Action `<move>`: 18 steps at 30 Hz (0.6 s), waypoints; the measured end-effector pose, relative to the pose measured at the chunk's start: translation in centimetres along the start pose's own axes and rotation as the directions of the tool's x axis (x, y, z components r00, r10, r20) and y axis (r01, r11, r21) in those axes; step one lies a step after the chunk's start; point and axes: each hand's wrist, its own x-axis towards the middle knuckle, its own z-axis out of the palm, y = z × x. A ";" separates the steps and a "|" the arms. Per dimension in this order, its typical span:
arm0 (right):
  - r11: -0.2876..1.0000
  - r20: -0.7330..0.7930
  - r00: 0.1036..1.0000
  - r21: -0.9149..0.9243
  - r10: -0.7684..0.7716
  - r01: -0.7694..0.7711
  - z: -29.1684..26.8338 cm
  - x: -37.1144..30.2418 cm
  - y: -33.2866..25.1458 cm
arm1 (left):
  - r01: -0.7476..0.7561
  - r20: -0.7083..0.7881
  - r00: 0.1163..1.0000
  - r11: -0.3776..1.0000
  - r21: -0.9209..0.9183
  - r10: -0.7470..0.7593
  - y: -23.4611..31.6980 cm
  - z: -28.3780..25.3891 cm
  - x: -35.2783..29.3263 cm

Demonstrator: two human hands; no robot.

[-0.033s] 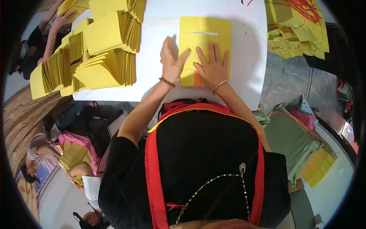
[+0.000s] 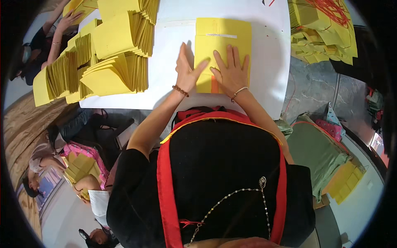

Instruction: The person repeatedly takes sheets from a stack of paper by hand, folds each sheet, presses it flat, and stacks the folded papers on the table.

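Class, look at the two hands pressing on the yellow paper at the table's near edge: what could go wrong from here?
1. The yellow folded sheet lies close to the white table's near edge; a push from the left hand or right hand might slide it off.
2. The stacks of folded yellow paper lean beside the left forearm; an elbow could topple them.

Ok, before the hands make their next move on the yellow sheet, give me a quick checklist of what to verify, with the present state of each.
1. Right hand flat on the yellow folded sheet: ok, palm down, fingers spread.
2. Left hand steadying the sheet: ok, it sits at the sheet's left edge, fingertips on the paper.
3. Sheet lying fully on the white table: ok.
4. Space around the sheet: ok, the stacks of yellow folded paper lie apart to the left, and the pile with red string apart to the right.
5. Fold lines squared up: cannot tell, the hands cover the lower part.
6. Orange strip seated properly: cannot tell.
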 end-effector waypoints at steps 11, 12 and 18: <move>0.999 -0.004 1.000 0.032 -0.001 0.002 0.2 -0.1 -0.1 | -0.194 0.135 0.978 0.930 0.311 0.159 -0.6 0.1 -1.8; 0.999 -0.008 1.000 0.040 -0.005 0.005 0.2 -0.2 -0.1 | -0.200 0.138 0.977 0.930 0.309 0.164 -0.1 -0.1 -1.9; 0.968 -0.013 0.999 0.249 -0.040 0.042 0.1 -0.2 1.4 | -0.388 0.442 0.883 0.780 0.491 0.160 0.7 -1.2 -1.3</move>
